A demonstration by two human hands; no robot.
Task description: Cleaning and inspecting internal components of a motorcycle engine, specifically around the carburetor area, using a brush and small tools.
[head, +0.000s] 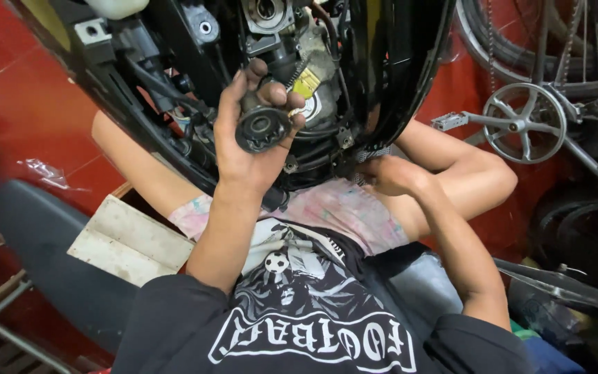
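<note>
Five fingers (246, 77) of my left hand (247, 138) curl tight around a short dark cylindrical part (262, 125), its round open end facing me and its long axis running away toward the engine (292, 62) behind. My right hand (389, 174) rests beside my thigh below the motorcycle frame (410, 76); I cannot tell how its fingers sit.

A repair workshop for two-wheelers: an opened scooter body (257, 62) with exposed engine parts, bicycle wheels (555, 41) and a crank chainring (524, 121) beside a red floor (22, 104).
</note>
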